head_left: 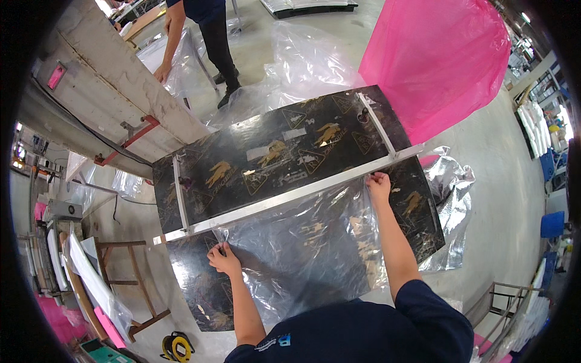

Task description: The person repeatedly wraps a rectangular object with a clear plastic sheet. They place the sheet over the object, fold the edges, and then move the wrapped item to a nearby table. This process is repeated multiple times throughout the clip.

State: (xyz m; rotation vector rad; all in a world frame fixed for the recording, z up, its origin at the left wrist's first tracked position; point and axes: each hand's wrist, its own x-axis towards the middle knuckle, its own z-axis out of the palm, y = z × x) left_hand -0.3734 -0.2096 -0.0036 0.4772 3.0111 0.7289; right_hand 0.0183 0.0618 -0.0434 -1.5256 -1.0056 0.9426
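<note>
A clear plastic sheet (296, 254) lies over the near part of a black printed board table (242, 139), its far edge along a long pale metal bar (290, 195). My left hand (224, 259) pinches the sheet's left far corner, just on the near side of the bar. At the opposite corner my right hand (379, 183) is closed on the sheet, close under the bar's right end. Two short metal arms (378, 124) run from the bar to the far side of the table. The sheet's near edge is hidden by my body.
A pillar (121, 78) with a red bracket stands beyond the table's left. Pink plastic (436, 60) hangs at the far right, with silver foil sheeting (451, 206) below it. Another person (209, 30) works beyond. A yellow-black cable reel (177, 347) sits on the floor.
</note>
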